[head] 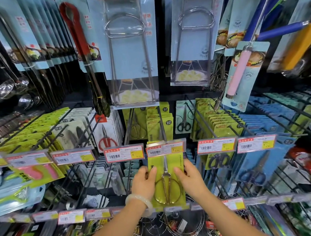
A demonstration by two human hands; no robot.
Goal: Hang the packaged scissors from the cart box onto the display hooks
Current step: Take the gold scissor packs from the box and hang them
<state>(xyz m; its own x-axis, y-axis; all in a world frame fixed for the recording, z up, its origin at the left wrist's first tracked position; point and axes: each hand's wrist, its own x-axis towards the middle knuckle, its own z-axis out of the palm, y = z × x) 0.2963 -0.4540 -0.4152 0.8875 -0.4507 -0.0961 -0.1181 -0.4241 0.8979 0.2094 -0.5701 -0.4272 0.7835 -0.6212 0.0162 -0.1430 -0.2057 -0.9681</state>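
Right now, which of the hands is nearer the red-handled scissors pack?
Left. The left hand grips the green scissors pack on the side toward the red-handled scissors pack; the right hand holds the far edge.

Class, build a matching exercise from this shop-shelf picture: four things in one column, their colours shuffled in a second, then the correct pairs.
Things:
1. card of the packaged scissors held by the left hand and right hand
2. handles of the tongs hanging top left
3. bracelet on the left wrist
4. handle of the whisk hanging at right

Colours:
A. pink
B. yellow-green
C. pale white
D. red

Pairs: 1-B, 2-D, 3-C, 4-A
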